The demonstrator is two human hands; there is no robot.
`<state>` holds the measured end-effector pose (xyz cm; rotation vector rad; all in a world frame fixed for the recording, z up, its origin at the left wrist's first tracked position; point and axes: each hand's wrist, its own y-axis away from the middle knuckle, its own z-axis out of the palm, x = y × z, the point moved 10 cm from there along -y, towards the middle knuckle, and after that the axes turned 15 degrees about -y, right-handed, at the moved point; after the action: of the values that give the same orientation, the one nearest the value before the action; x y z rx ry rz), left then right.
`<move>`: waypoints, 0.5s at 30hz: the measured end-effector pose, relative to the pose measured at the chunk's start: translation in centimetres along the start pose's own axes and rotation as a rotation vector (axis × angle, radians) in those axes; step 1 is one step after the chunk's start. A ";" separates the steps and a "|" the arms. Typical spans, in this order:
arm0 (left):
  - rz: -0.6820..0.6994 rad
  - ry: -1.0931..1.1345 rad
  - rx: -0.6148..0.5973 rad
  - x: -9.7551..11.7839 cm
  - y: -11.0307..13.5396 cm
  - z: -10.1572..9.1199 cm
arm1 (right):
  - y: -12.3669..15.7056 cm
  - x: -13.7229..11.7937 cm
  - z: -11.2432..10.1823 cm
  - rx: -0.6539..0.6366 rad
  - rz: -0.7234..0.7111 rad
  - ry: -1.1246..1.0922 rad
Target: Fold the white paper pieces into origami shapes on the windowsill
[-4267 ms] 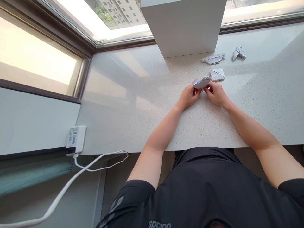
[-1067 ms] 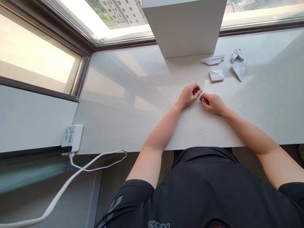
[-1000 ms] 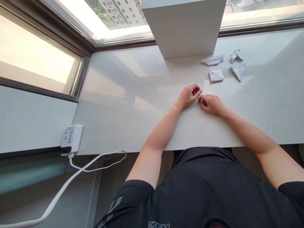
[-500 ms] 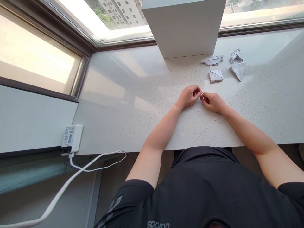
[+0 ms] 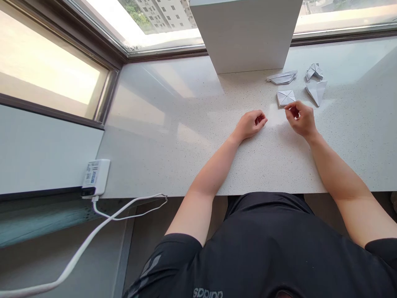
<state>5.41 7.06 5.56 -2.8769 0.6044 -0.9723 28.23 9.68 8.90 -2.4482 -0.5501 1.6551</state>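
Folded paper lies in four pieces on the speckled countertop [image 5: 173, 165], ahead of the hands. The right hand [image 5: 300, 118] hangs just beside the square piece [image 5: 285, 97], its fingers [image 5: 290, 106] loosely curled and gripping nothing; whether they touch the paper is hard to tell. The left hand [image 5: 250, 125] rests on the countertop, fingers [image 5: 259, 120] relaxed and empty. Beyond the square sit the flat piece [image 5: 282, 78], the crumpled piece [image 5: 314, 72] and the pointed piece [image 5: 316, 92], near the white box [image 5: 245, 33]. A power bank [image 5: 96, 177] and its cable [image 5: 93, 223] sit far left.
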 end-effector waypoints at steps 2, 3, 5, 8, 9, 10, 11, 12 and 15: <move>-0.005 0.008 0.000 -0.1 0.0 0.0 | -1.7 1.3 -5.4 0.254 0.054 0.091; -0.008 0.011 0.001 -0.1 0.0 0.1 | -2.4 1.9 -8.0 0.367 0.074 0.141; -0.018 0.017 0.005 -0.2 0.0 0.1 | -3.5 3.5 -12.2 0.527 0.154 0.222; -0.028 0.037 0.013 -0.4 0.0 0.1 | -4.5 6.4 -16.3 0.640 0.271 0.249; -0.031 0.049 0.017 -0.5 0.0 0.1 | -4.7 7.4 -17.2 0.668 0.308 0.248; -0.033 0.063 0.024 -0.6 0.0 0.1 | -4.8 8.2 -17.9 0.693 0.340 0.244; -0.038 0.078 0.037 -0.7 0.0 0.0 | -4.9 9.0 -18.5 0.716 0.360 0.237; -0.046 0.094 0.054 -0.8 0.0 -0.2 | -5.2 9.5 -18.8 0.728 0.371 0.231; -0.092 0.135 0.113 -1.6 0.2 -0.7 | -6.3 10.5 -19.2 0.714 0.390 0.231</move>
<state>3.74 7.59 5.17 -2.7784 0.4128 -1.1813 47.93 21.12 9.22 -2.2045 0.5013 1.3167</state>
